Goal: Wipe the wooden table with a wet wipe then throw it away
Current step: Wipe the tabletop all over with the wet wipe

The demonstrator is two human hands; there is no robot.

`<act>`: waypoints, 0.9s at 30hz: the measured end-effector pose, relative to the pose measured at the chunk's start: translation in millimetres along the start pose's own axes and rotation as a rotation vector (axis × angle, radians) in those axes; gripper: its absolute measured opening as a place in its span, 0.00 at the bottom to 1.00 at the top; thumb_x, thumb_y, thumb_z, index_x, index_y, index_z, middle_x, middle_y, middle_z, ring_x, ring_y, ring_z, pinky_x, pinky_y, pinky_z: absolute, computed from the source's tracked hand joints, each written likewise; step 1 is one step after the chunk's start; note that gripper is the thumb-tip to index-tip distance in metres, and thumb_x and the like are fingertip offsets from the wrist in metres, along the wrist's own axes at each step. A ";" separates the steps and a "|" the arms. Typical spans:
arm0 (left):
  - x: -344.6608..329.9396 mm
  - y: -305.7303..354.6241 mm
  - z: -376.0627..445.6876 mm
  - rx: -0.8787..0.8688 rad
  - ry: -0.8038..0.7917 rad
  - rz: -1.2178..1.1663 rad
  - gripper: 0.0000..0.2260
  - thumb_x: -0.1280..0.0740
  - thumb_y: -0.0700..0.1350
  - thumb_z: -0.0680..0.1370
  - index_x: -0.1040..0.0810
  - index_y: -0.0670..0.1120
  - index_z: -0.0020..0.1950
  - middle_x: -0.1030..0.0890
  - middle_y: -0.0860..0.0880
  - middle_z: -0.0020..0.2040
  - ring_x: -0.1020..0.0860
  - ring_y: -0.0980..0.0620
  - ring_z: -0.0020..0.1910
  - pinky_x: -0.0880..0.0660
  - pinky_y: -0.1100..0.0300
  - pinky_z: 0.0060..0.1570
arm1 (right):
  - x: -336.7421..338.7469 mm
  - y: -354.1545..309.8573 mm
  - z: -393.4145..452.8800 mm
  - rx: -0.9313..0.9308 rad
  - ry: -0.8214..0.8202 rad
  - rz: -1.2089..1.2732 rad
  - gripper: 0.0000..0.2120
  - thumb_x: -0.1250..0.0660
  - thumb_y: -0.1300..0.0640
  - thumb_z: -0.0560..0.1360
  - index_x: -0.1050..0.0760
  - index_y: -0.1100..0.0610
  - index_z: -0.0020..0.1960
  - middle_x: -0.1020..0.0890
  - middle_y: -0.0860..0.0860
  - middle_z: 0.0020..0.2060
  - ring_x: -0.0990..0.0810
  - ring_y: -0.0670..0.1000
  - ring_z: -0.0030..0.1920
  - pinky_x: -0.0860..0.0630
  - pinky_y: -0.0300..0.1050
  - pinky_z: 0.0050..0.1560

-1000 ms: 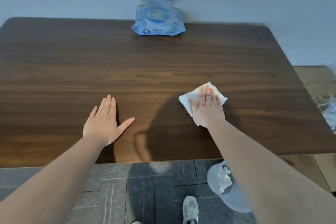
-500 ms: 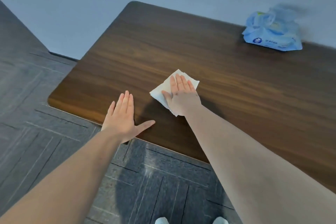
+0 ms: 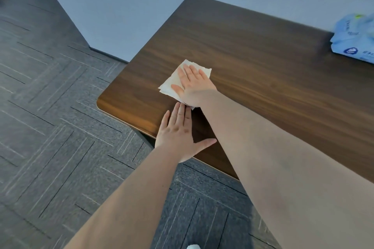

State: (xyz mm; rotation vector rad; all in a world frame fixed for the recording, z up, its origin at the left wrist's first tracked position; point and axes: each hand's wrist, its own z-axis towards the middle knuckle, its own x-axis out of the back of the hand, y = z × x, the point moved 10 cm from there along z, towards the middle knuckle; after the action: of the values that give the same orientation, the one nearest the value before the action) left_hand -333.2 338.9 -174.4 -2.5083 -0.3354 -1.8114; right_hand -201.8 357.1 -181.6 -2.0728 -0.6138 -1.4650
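Observation:
A white wet wipe [image 3: 173,83] lies flat on the dark wooden table [image 3: 263,70] near its front left corner. My right hand [image 3: 193,85] presses down on the wipe with flat, spread fingers and covers most of it. My left hand [image 3: 180,133] rests palm down on the table's front edge, just behind the right hand, holding nothing; its fingertips nearly touch the wipe's near corner.
A blue pack of wet wipes [image 3: 354,40] sits at the table's far right, by the grey wall [image 3: 141,6]. Grey patterned carpet tiles [image 3: 50,127] cover the floor left of and below the table. A shoe tip [image 3: 193,246] shows at the bottom edge.
My right hand has slid the wipe leftward across the table to near the left corner. My view has turned left, and my left hand now sits close behind the right.

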 end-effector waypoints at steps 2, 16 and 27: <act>-0.8 0.0 0.1 0.005 0.003 0.009 0.55 0.73 0.75 0.57 0.64 0.43 0.76 0.63 0.46 0.78 0.65 0.50 0.76 0.61 0.49 0.75 | 0.9 -1.6 -1.1 0.030 0.000 0.000 0.31 0.59 0.40 0.80 0.60 0.54 0.77 0.58 0.50 0.78 0.61 0.50 0.77 0.61 0.49 0.76; 12.2 43.3 -5.0 -0.072 0.006 0.074 0.49 0.57 0.75 0.69 0.57 0.41 0.77 0.56 0.45 0.79 0.58 0.50 0.77 0.57 0.53 0.74 | -18.3 109.9 -148.4 -0.096 0.049 -0.011 0.32 0.60 0.38 0.79 0.59 0.54 0.77 0.55 0.50 0.78 0.58 0.51 0.77 0.58 0.49 0.76; -13.8 279.3 -20.1 -0.442 -0.038 0.099 0.45 0.56 0.73 0.70 0.59 0.45 0.78 0.59 0.50 0.78 0.60 0.54 0.76 0.57 0.54 0.75 | -44.0 349.4 -379.3 -0.652 0.089 0.036 0.32 0.58 0.40 0.80 0.58 0.56 0.77 0.53 0.54 0.78 0.55 0.53 0.77 0.56 0.49 0.76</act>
State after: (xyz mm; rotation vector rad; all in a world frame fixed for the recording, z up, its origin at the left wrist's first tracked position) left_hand -302.8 61.0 -152.5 -2.7729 0.2137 -1.9802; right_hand -264.4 -156.5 -172.9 -2.4447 -0.0500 -1.9013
